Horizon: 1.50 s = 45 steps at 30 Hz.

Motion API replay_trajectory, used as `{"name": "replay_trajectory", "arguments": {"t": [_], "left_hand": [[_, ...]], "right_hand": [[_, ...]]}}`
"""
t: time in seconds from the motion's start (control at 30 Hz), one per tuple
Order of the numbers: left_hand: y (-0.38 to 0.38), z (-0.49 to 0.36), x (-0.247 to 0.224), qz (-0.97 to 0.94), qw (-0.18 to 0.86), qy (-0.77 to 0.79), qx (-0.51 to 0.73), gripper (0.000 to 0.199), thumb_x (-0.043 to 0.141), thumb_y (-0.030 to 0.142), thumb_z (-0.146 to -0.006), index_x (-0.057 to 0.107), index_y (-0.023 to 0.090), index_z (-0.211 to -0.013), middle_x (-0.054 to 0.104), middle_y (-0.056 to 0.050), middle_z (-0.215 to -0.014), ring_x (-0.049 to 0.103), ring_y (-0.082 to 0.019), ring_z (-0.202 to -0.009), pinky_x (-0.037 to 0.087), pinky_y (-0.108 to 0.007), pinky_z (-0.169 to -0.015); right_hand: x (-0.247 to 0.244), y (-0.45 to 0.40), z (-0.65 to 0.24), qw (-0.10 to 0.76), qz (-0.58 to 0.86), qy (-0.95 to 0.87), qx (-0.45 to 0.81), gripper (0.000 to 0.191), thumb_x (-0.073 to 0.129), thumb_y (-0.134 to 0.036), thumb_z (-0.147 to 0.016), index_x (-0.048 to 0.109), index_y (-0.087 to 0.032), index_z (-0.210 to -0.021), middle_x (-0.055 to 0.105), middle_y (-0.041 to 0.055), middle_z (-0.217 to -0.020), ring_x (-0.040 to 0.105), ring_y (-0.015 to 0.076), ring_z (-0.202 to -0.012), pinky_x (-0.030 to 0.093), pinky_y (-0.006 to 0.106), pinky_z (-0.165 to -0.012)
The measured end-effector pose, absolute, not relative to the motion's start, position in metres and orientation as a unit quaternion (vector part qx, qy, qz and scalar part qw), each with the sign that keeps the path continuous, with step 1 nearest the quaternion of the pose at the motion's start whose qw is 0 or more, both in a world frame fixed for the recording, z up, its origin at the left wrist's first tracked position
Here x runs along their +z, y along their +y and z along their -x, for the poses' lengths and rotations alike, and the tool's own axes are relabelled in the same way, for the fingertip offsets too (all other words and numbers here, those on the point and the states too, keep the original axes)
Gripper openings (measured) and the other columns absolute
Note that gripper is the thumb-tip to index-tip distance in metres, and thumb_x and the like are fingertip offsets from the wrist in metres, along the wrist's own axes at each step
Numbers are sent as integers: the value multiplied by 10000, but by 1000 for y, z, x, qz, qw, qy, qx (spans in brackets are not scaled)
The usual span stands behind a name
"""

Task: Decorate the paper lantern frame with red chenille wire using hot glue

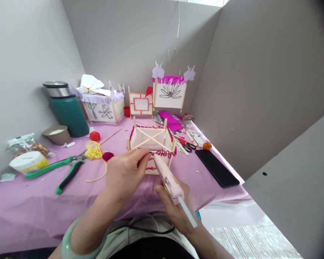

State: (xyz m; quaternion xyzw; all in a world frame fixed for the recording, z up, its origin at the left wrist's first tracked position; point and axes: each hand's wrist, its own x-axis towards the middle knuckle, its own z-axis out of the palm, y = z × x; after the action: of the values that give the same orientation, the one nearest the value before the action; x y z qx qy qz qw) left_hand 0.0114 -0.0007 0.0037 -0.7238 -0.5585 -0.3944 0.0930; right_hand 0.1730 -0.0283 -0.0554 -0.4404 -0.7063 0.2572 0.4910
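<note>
A box-shaped lantern frame [151, 142] of thin wooden sticks with white panels stands at the front of the table. Crossed sticks span its top, and wavy dark-red yarn [166, 154] trims its edges. My right hand [175, 201] is wrapped round a pale pink hot glue gun [167, 176], and a white glue stick [188, 213] juts from the back of it. The gun's nozzle points at the frame's near top edge. There, my left hand [128, 171] is closed in a pinch, close to the nozzle; what lies between its fingertips is hidden.
Left of the frame lie yellow yarn [93, 150], green-handled pliers [70, 171] and a teal bottle [68, 111]. On the right are a black phone [217, 169] and scissors [189, 146]. Decorated lanterns [104, 108] and panels [170, 91] stand at the back, against grey partitions.
</note>
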Motion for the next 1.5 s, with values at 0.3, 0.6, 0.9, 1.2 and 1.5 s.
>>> {"name": "replay_trajectory", "arguments": {"t": [0.3,0.6,0.9,1.2,1.5], "left_hand": [[2,-13,25,762,59,-547,-341,236,532,253,-884,733,288,-1003,706,4,-757,635,-141,-667,415,-247,-591],[15,-17,40,762,38,-565,-313,210,560,274,-861,766,284,-900,718,-7,-781,644,-166,-715,414,-272,-618],[23,-23,49,761,-8,-582,-286,218,560,299,-838,773,293,-886,750,5,-839,656,-179,-744,429,-279,-621],[21,-25,52,759,4,-597,-261,235,542,290,-834,774,289,-872,764,0,-879,679,-206,-797,453,-308,-681],[21,-24,53,755,-2,-601,-262,238,539,308,-839,773,293,-884,764,6,-860,676,-190,-775,450,-287,-657]], "right_hand": [[-57,-29,-176,499,426,-695,296,216,600,-366,-873,607,-187,-995,576,-4,-733,554,141,-623,447,249,-576],[-55,-30,-176,494,437,-697,282,219,590,-402,-871,568,-185,-856,560,-13,-678,532,132,-572,423,235,-526],[-62,-30,-180,476,453,-717,232,234,595,-402,-859,529,-190,-785,561,-9,-650,529,135,-545,397,231,-503],[-76,-29,-188,444,453,-753,176,221,582,-387,-865,509,-199,-774,559,-9,-644,557,144,-534,388,238,-491],[-65,-28,-182,490,405,-757,152,161,585,-330,-856,531,-195,-786,563,-6,-653,543,139,-529,405,241,-495]]}}
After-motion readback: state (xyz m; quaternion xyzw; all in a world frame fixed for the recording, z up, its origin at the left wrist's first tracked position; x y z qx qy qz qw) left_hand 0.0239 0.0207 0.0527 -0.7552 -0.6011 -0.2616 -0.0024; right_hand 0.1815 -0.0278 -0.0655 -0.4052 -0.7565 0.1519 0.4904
